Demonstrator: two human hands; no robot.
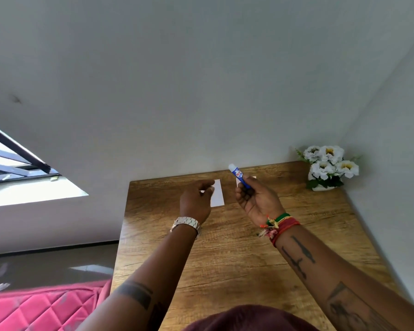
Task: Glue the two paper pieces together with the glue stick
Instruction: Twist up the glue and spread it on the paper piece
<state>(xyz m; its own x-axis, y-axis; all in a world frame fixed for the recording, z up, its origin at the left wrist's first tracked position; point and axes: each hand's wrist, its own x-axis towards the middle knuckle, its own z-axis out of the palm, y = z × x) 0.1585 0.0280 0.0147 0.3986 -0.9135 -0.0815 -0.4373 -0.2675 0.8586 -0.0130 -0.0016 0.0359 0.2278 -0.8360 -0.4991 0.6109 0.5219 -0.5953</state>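
holding the glue (239, 176) in the right hand (256, 199), fingers curled round the blue barrel, white cap end pointing up and away, lifted above the table (249, 259). left hand (195, 201) just beside it, hovering over the near paper (217, 193), fingers loosely curled with the tips close together; cannot tell whether anything is pinched between them. looks like the uncapping step, no glue laid down yet by the look of the sheets.

to do it well: steady the barrel low in the right hand, bring the left fingertips to the cap, pull straight off along the barrel's line, then park the cap somewhere on the table away from the sheets (a rolling cap is easily lost). press the near paper flat with the left hand before rubbing, so the strip does not slide on the smooth wood.

farther back: second paper (239, 181) lying flat near the table's far edge, mostly hidden behind the right hand and glue, apart from the first with bare wood between. flowers (328, 166) in the far right corner against the wall, well apart from the work. nothing standing between hands and sheets. pink quilted seat (41, 309) low at left, window (17, 168) beyond it.
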